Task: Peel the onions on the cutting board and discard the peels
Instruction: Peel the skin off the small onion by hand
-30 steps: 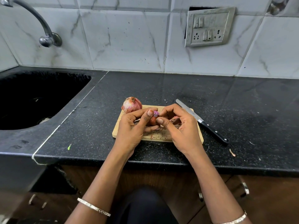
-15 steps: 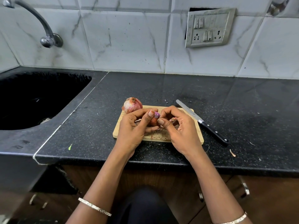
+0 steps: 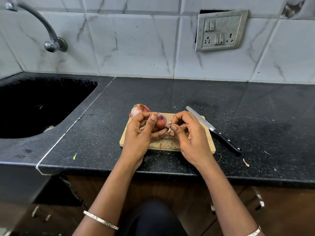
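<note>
1. The left hand [image 3: 138,133] is gripping a small onion [image 3: 160,123]. Its fingers are curling around the onion from below and its thumb is pressing near the purple cut end on top.
2. The right hand [image 3: 191,137] is meeting it from the other side. Its thumb and forefinger are closing in a pinch on a flake of peel [image 3: 168,124] at the onion's right flank, and its other fingers are curling loosely inward.
3. Both hands are hovering over the wooden cutting board [image 3: 163,145], which is lying directly beneath them. The small onion is being held between them, just above the board.
4. A second onion [image 3: 139,110], with its papery skin on, is sitting just beyond the left hand's knuckles at the board's far corner.
5. Loose peels [image 3: 167,134] are lying on the board under the two thumbs.
6. A black-handled knife [image 3: 214,130] is lying just outside the right hand, its blade crossing the board's far right corner and its handle resting on the dark countertop [image 3: 170,92].
7. A stray peel scrap [image 3: 246,162] is lying on the counter, further right of the right wrist.
8. A black sink [image 3: 42,106] is sitting well to the left of the left hand, with a tap [image 3: 51,43] on the wall above it.
9. Each wrist is wearing a thin bangle [image 3: 100,220].
</note>
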